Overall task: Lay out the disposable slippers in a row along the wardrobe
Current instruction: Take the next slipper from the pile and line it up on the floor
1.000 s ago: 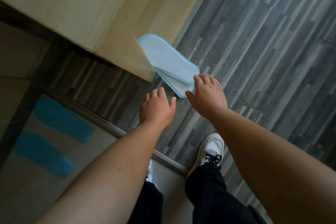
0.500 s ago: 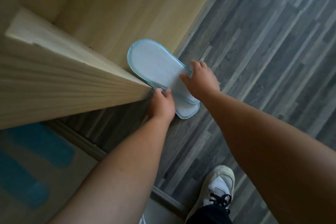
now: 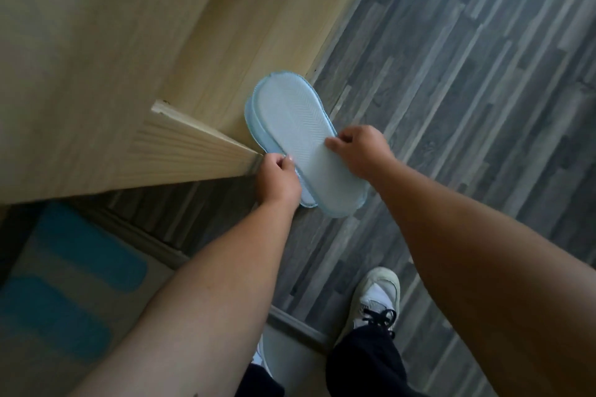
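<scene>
A stacked pair of pale blue disposable slippers (image 3: 296, 126) lies sole-up at the foot of the light wooden wardrobe (image 3: 251, 29). The upper slipper covers most of the lower one, whose edge (image 3: 250, 121) shows on the left. My left hand (image 3: 279, 179) pinches the stack's left edge near the heel. My right hand (image 3: 358, 151) grips the right edge of the upper slipper. Whether the stack rests on the floor or is lifted, I cannot tell.
An open wooden wardrobe door (image 3: 180, 151) juts out just left of my left hand. Grey plank flooring (image 3: 467, 106) spreads to the right. A mat with blue stripes (image 3: 84, 264) lies lower left beyond a threshold strip (image 3: 290, 322). My white sneaker (image 3: 377, 296) stands below.
Both hands reached forward from above the floor and took hold of the slipper stack. The view moved closer to the wardrobe base, and the two slippers now lie more squarely on each other.
</scene>
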`<state>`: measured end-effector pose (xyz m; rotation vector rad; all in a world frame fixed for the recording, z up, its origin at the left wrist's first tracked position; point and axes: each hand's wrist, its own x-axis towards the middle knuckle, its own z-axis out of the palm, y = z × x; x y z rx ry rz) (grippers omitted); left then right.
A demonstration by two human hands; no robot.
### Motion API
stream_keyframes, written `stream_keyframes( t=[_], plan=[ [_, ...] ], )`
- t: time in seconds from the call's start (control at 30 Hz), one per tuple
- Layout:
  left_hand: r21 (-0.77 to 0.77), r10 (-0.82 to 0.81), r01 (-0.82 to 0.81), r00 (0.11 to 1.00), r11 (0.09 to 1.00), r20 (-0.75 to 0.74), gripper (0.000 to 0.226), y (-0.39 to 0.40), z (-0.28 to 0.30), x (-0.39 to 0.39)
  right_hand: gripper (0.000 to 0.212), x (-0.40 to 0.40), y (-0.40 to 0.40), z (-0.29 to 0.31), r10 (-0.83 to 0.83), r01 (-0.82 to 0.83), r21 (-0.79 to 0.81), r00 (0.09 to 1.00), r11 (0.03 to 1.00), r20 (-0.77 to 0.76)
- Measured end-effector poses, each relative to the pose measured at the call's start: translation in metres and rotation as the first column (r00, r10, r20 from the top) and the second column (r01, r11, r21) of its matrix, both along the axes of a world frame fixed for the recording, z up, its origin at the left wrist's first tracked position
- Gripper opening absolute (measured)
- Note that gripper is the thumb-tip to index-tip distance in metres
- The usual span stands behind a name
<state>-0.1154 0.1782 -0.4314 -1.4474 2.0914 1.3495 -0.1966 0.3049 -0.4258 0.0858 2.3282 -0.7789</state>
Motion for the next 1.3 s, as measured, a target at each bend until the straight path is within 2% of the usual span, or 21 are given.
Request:
stream_keyframes(
  t=[0.13,0.27,0.37,0.43,0.53,0.63,0.73,1.07,1.3],
  plan=[
    [0.035,-0.089,0.091,0.994,0.995,-0.056,0.016,0.01,0.057,0.011,0.031,0.033,0.026,0.055,-0.117,0.116,0.019,0.993,0.993,0.034],
    [0.079,-0.194,0.198,0.979,0.977,-0.06,0.017,0.026,0.109,0.036,0.025,0.073,0.047,0.108,-0.249,0.248,0.035,0.969,0.968,0.0],
    [0.101,-0.258,0.262,0.965,0.96,-0.053,0.016,0.03,0.143,0.059,0.027,0.099,0.053,0.137,-0.27,0.271,0.066,0.963,0.96,-0.023],
    [0.109,-0.3,0.305,0.952,0.946,-0.055,0.015,0.027,0.156,0.073,0.019,0.113,0.055,0.149,-0.315,0.315,0.035,0.949,0.948,-0.006],
    [0.131,-0.343,0.343,0.939,0.93,-0.023,0.014,0.018,0.163,0.094,0.022,0.131,0.051,0.157,-0.371,0.372,-0.024,0.928,0.928,0.035],
    [0.11,-0.38,0.377,0.925,0.919,0.005,0.014,0.002,0.16,0.115,0.016,0.151,0.041,0.149,-0.374,0.381,-0.074,0.923,0.922,0.093],
    [0.056,-0.393,0.391,0.919,0.919,0.037,0.013,-0.016,0.155,0.139,0.009,0.174,0.022,0.138,-0.357,0.377,-0.119,0.921,0.919,0.156],
    [0.035,-0.254,0.252,0.962,0.967,0.098,0.012,-0.068,0.169,0.221,0.016,0.228,-0.037,0.149,-0.219,0.259,-0.121,0.938,0.958,0.27],
    [0.014,-0.057,0.056,0.992,0.998,0.108,0.012,-0.139,0.188,0.281,0.013,0.25,-0.128,0.174,0.031,0.003,-0.132,0.967,0.991,0.252]
  ],
)
